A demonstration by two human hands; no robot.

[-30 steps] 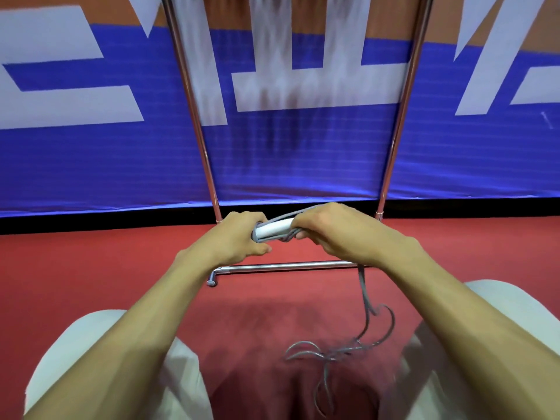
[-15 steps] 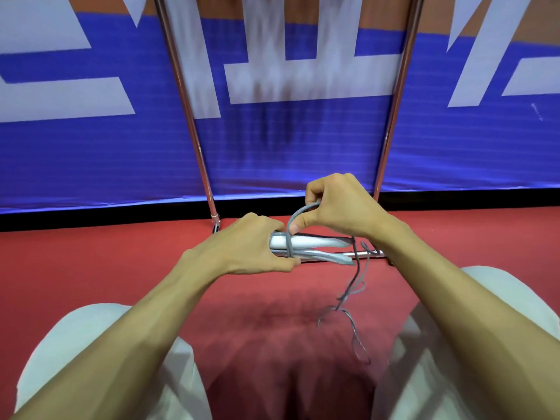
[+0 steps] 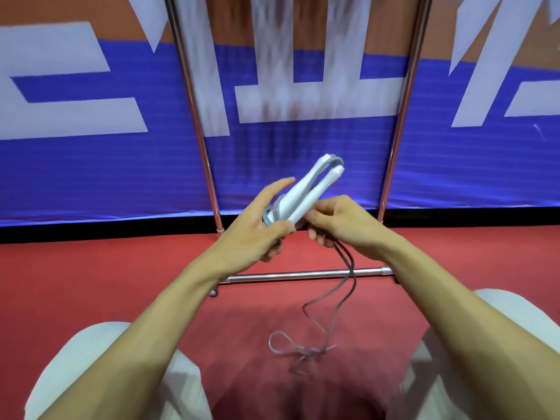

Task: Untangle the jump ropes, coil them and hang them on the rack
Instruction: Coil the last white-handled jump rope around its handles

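Left hand grips the lower end of the two white handles, thumb across the base, index finger stretched straight along their left side, the other fingers curled underneath. The handles lie side by side, tilted up and to the right, with their far ends slightly apart. A grey cord loops over the far ends of the handles, and a few turns of it are wrapped round their base next to the left thumb. Right hand is just beside the left, fingers curled and pinching the cord right below the handle base. From the right hand two strands of the cord hang down, cross in front of the rack's low bar and reach the red floor, ending in a loose loop and a small tangle between the knees. Rack is chrome tube: two uprights rising out of the top of the frame and the low crossbar near the floor, all behind the hands. Behind the rack there is a blue banner with large white characters and an orange band along its top. Both hands are held in the air in front of the rack, above the crossbar. White trouser knees show at the bottom left and right.
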